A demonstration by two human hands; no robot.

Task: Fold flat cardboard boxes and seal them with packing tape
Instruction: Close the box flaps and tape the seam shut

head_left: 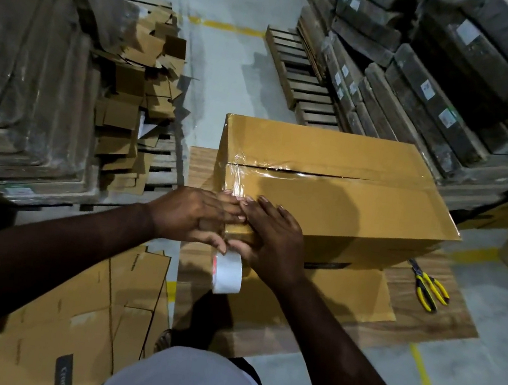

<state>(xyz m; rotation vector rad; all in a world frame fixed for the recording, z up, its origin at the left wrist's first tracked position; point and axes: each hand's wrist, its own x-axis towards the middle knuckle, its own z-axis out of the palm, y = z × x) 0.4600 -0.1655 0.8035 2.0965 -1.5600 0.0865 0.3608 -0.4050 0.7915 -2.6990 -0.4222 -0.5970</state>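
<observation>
- Wooden board (422,324) serving as work surface, set low over grey floor (225,59) with yellow lines.
- Folded cardboard box (344,185) lying lengthwise across far half of board, top flaps shut, centre seam slightly gapped midway.
- Clear tape strip (239,171) laid along left part of seam, wrinkled, then carried down along left end edge toward near-left corner of box.
- Flat cardboard sheet (345,295) lying on board just in front of box, partly under it.
- More flat cardboard blanks (68,313) on floor off left edge of board, printed label showing at near end.
- Left hand (191,213) laid palm-down on near-left corner of box, fingers straight, pressing tape end onto top face; thumb down front of corner.
- Right hand (273,233) just beside left, touching it, fingers spread flat on box top, thumb curled down against tape roll.
- Tape roll (227,273) hanging below both thumbs at near-left corner of box, white, red-printed core edge visible; which thumb carries it, cannot tell.
- Pliers (427,288), yellow and black handles, lying on right edge of board, well apart from box corner.
- Wrapped stacks (436,96) on pallets at far right; loose cardboard scraps (143,87) piled at far left.
</observation>
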